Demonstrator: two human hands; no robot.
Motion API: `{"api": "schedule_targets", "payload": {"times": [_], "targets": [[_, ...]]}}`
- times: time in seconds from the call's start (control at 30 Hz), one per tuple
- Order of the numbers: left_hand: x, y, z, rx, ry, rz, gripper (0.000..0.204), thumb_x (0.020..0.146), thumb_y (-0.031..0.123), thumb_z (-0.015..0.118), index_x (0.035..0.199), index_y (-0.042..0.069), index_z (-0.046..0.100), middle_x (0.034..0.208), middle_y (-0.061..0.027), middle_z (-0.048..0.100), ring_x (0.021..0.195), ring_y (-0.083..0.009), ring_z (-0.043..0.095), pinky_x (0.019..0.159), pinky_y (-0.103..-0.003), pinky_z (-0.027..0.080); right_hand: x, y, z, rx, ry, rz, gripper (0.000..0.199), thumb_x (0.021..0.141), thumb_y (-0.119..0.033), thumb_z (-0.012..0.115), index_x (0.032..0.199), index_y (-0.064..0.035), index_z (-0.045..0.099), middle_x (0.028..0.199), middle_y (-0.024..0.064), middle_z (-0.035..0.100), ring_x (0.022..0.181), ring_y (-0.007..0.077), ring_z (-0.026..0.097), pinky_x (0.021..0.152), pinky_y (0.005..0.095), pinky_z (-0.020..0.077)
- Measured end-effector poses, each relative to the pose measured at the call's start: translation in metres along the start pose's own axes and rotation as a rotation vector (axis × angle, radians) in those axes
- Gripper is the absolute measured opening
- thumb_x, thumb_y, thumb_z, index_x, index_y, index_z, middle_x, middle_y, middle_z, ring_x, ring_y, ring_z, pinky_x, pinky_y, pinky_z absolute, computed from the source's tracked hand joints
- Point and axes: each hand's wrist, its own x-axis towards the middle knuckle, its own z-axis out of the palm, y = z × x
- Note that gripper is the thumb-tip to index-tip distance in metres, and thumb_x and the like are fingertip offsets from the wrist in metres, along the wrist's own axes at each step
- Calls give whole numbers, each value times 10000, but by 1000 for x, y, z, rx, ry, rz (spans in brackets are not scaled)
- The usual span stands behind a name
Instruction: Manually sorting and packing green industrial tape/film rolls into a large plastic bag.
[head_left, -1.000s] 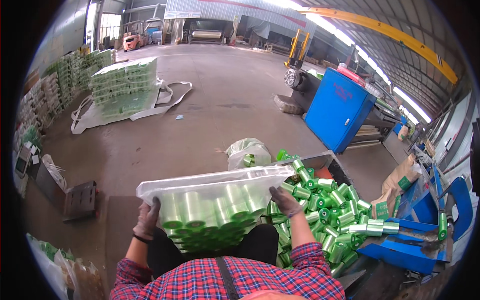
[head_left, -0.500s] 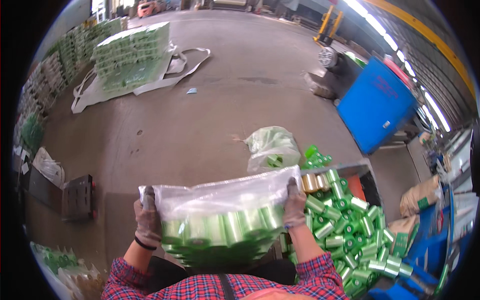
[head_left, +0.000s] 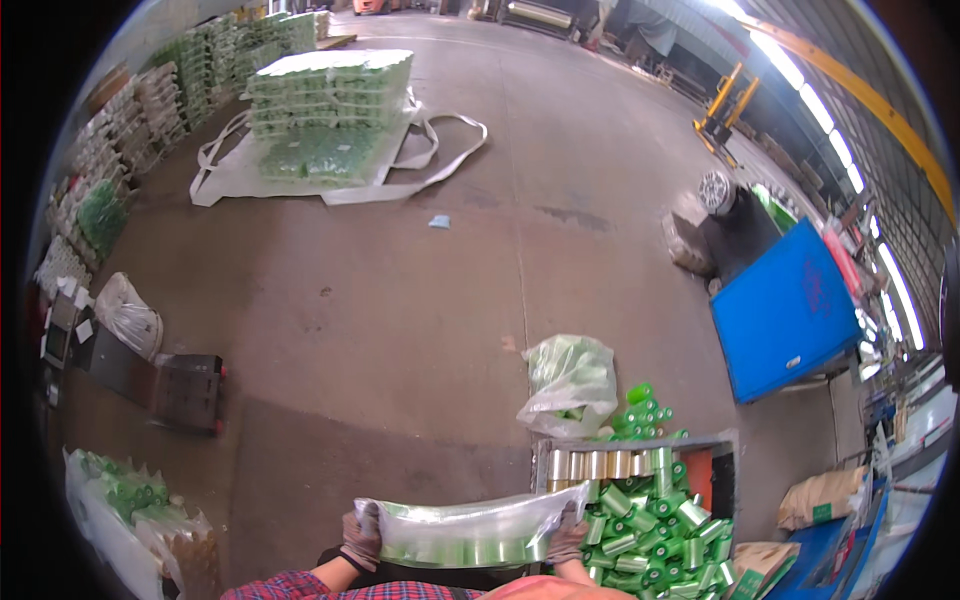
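A clear plastic bag (head_left: 465, 522) with several green film rolls (head_left: 470, 552) inside is held up in front of my body, near the lower edge. My left hand (head_left: 362, 537), in a greyish work glove, pinches the bag's upper left corner. At the upper right corner my right hand (head_left: 567, 536), gloved alike, grips the plastic. The bag's top edge is stretched between both hands and sags a little in the middle. Right beside my right hand is a bin (head_left: 733, 470) heaped with loose green film rolls (head_left: 640, 520) and a row of gold-brown ones (head_left: 595, 464).
A translucent bag (head_left: 570, 380) and loose rolls (head_left: 645, 410) lie beyond the bin. Ahead left, packed bags form a stack (head_left: 330, 95) on a white strapped sheet (head_left: 225, 180). A blue cabinet (head_left: 785, 315) stands right, a black platform scale (head_left: 188, 392) left, filled bags (head_left: 120, 500) lower left.
My view has tilted up, so the bag and my hands sit lower in the picture. Both hands still hold the bag's corners, and less of the rolls inside shows.
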Motion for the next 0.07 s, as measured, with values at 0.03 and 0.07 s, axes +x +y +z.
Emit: {"api": "schedule_targets", "payload": {"times": [0.03, 0.07], "targets": [[-8, 3, -4, 168, -21, -22, 414, 851, 363, 496, 598, 36, 526, 479, -79, 489, 411, -190, 441, 417, -349, 320, -5, -2, -3, -39, 29, 13, 489, 782, -516, 574, 564, -85, 496, 534, -8, 461, 499, 115, 375, 439, 307, 317], [-16, 7, -8, 179, -40, -3, 405, 844, 364, 488, 618, 31, 535, 506, -115, 506, 431, -238, 474, 431, -371, 336, -9, -7, -8, -12, -5, 23, 489, 782, -516, 574, 564, -85, 496, 534, -8, 461, 499, 115, 375, 439, 307, 317]]}}
